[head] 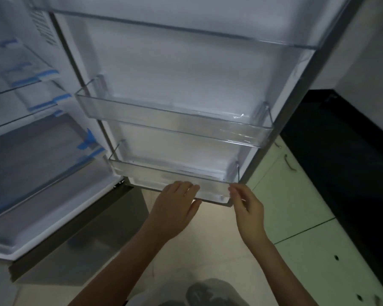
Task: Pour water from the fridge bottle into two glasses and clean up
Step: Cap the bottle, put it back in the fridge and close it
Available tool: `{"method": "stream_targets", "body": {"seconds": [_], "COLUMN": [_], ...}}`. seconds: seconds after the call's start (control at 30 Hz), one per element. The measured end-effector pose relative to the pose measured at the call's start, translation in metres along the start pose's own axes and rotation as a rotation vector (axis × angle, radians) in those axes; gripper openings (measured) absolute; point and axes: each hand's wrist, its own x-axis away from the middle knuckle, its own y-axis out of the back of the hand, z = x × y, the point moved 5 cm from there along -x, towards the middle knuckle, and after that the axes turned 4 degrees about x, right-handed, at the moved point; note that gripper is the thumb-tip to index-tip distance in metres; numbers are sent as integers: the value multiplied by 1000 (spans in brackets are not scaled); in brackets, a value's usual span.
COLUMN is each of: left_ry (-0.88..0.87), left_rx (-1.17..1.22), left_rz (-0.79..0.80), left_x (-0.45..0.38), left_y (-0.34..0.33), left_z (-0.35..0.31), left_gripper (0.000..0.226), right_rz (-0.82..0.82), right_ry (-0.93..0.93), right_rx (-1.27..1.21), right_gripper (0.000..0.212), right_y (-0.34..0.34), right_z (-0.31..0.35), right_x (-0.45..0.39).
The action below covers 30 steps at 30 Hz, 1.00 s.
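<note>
The fridge door (186, 69) stands open in front of me, with clear plastic door bins. Both hands are at the lowest door bin (155, 173). My left hand (175, 206) lays its straight fingers against the bin's front face, with the thumb just under its lower edge. My right hand (247, 207) touches the bin's front right corner with loosely bent fingers. Neither hand holds anything. No bottle and no glass is in view, and the door bins look empty.
The middle door bin (175, 120) sits above, and an upper door shelf (186, 25) above that. On the left, the fridge interior has glass shelves (20, 89) and a drawer (31, 164) with blue tape. Pale cabinet doors (307, 206) and a black countertop (352, 151) are on the right.
</note>
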Motion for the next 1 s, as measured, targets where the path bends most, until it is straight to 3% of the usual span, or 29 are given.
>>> {"method": "stream_targets", "body": {"seconds": [0.17, 0.43, 0.67, 0.8, 1.0], "left_ry": [-98, -47, 107, 118, 99], "left_rx": [-3, -4, -12, -9, -44], "left_rz": [65, 188, 315, 310, 308], "left_x": [-43, -89, -85, -81, -66], "left_y": [-27, -74, -100, -100, -98], "left_z": [-22, -25, -8, -5, -4], "left_gripper": [46, 55, 46, 41, 41], "right_rz": [-124, -57, 128, 103, 29], "right_ry": [-83, -139, -88, -110, -138], "right_rx": [-136, -180, -215, -251, -254], "right_gripper": [15, 61, 71, 80, 73], "right_y": [55, 76, 56, 51, 48], "right_z": [-20, -40, -46, -49, -50], "right_x": [-44, -118, -155, -153, -128]}}
